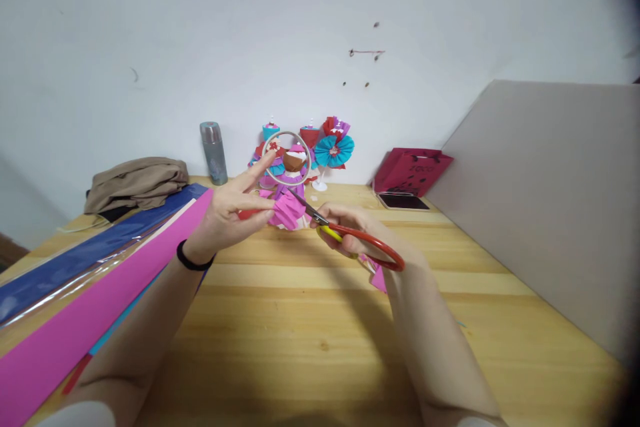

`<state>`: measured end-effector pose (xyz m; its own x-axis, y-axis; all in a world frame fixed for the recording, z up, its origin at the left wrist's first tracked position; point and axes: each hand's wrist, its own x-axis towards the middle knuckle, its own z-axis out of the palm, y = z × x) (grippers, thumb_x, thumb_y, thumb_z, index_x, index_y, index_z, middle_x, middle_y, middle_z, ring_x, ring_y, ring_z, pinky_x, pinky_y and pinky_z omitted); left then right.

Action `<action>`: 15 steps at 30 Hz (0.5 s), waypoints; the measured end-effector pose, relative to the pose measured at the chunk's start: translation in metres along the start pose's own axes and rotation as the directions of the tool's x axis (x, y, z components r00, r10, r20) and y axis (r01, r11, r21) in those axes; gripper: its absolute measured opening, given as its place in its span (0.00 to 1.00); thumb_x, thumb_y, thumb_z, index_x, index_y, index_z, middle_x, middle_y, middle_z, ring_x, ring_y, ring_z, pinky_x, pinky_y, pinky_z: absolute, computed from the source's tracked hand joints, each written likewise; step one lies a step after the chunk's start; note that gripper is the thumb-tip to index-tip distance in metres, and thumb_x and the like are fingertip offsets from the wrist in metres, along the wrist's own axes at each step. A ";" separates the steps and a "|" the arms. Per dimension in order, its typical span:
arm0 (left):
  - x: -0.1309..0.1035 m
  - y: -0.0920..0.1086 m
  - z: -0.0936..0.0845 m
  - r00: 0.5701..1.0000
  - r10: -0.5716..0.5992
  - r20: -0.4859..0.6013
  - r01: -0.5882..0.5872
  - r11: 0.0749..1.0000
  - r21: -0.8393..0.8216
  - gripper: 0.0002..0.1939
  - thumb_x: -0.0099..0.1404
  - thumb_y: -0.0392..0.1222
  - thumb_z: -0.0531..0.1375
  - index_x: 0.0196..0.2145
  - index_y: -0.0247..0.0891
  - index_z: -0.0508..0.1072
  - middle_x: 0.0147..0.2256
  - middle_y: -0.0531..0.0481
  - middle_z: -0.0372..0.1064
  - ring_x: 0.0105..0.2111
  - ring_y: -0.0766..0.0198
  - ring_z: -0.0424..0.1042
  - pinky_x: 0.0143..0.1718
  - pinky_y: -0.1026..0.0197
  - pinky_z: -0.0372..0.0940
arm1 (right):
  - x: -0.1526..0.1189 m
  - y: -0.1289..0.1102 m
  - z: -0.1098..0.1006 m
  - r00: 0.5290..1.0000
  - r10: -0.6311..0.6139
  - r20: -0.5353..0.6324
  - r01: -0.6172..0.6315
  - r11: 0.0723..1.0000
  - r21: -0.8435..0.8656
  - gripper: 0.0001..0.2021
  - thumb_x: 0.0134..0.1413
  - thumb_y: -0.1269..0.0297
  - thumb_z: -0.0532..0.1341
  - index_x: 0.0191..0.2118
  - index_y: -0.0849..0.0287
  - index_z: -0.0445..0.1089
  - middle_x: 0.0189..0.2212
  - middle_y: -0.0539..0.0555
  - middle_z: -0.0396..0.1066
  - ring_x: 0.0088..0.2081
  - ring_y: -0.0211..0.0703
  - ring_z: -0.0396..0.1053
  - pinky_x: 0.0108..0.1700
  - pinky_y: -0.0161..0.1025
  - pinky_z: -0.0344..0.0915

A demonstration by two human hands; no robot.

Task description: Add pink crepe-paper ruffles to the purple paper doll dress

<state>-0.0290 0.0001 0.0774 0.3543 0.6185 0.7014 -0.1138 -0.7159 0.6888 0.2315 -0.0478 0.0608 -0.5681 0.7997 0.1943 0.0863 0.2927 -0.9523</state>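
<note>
My left hand (235, 209) pinches a small pleated piece of pink paper (289, 210) between its fingertips, with the index finger raised beside a pale ring (267, 170). My right hand (350, 223) is wrapped round the handles of the scissors (373, 240), which are red and yellow. The dark blades point up and left, at the upper edge of the pink paper; whether they touch it I cannot tell. Another bit of pink paper (379, 278) shows below my right hand, by the wrist. Behind the hands stand several small figures in coloured paper, one with a blue rosette (334, 151).
Long pink paper (115, 287) and a blue sheet (65, 273) lie along the left of the wooden table (300, 347). Farther back are a brown cloth (137, 183) and a grey flask (214, 153). A red bag (410, 172), a tablet (403, 201) and a pale partition (545, 200) are at right.
</note>
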 end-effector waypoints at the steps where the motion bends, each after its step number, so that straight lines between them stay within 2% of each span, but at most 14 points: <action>1: 0.000 -0.001 0.000 1.000 0.012 0.006 -0.012 1.000 0.014 0.09 0.50 0.37 0.75 0.30 0.45 0.85 0.63 0.43 0.65 0.66 0.47 0.61 0.69 0.47 0.56 | 0.000 0.000 0.000 1.000 0.001 0.005 -0.001 1.000 0.002 0.27 0.49 0.40 0.69 0.44 0.58 0.69 0.28 0.48 0.60 0.27 0.34 0.53 0.26 0.35 0.52; 5: -0.001 -0.006 -0.002 0.997 0.066 0.041 -0.069 0.995 0.078 0.08 0.53 0.41 0.74 0.33 0.48 0.85 0.64 0.46 0.64 0.66 0.48 0.61 0.69 0.45 0.56 | -0.001 0.002 -0.001 1.000 0.003 0.016 -0.004 1.000 0.018 0.29 0.47 0.41 0.70 0.44 0.60 0.69 0.27 0.46 0.60 0.25 0.31 0.52 0.24 0.33 0.47; 9: -0.001 -0.008 -0.004 0.998 0.042 0.037 -0.044 0.998 0.055 0.08 0.52 0.39 0.74 0.32 0.49 0.85 0.64 0.47 0.63 0.67 0.48 0.59 0.69 0.46 0.55 | -0.002 0.000 0.000 0.999 0.042 0.016 -0.042 0.998 0.039 0.29 0.44 0.41 0.72 0.43 0.60 0.69 0.24 0.44 0.58 0.21 0.29 0.49 0.20 0.31 0.44; 12: -0.002 -0.007 -0.003 0.999 0.038 0.033 -0.040 0.998 0.050 0.07 0.53 0.38 0.73 0.32 0.47 0.85 0.64 0.48 0.63 0.67 0.48 0.59 0.69 0.49 0.56 | -0.002 -0.001 0.002 0.998 0.064 0.012 -0.065 0.997 0.046 0.26 0.47 0.45 0.71 0.43 0.59 0.69 0.23 0.42 0.57 0.18 0.27 0.47 0.17 0.30 0.45; 15: -0.002 -0.008 -0.005 0.993 0.096 0.062 -0.101 0.992 0.078 0.08 0.56 0.36 0.71 0.35 0.46 0.85 0.65 0.46 0.62 0.67 0.49 0.60 0.68 0.50 0.58 | -0.003 -0.003 0.006 0.998 0.060 -0.025 -0.059 0.997 0.055 0.23 0.49 0.48 0.70 0.42 0.59 0.67 0.22 0.41 0.54 0.16 0.26 0.46 0.16 0.29 0.43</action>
<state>-0.0330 0.0063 0.0710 0.3989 0.5254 0.7516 -0.0766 -0.7976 0.5982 0.2285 -0.0540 0.0613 -0.5412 0.8288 0.1423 0.0741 0.2155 -0.9737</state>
